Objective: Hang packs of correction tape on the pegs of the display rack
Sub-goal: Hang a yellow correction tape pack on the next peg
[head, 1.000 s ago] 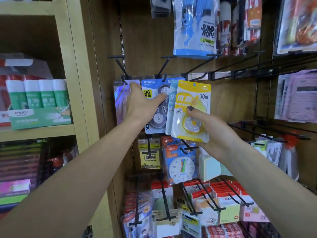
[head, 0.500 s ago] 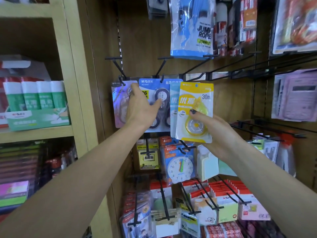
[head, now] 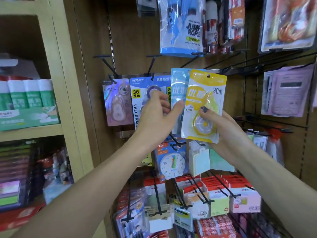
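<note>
Currently your right hand (head: pixel 228 134) grips the yellow correction tape pack (head: pixel 203 107) from behind, thumb pressed on its front, with a light blue pack (head: pixel 178 90) held behind it. Both sit unhung at 3 o'clock of the dark blue value pack (head: pixel 137 100) on its peg (head: pixel 151 66). Your left hand (head: pixel 156 117) is loosely spread, holding nothing, thumb touching the light blue pack.

Four correction tape packs: a yellow pack (head: pixel 203 107) with a light blue pack (head: pixel 178 86) just behind it, and left of them a dark blue value pack (head: pixel 145 86) and a purple pack (head: pixel 116 102).
</note>
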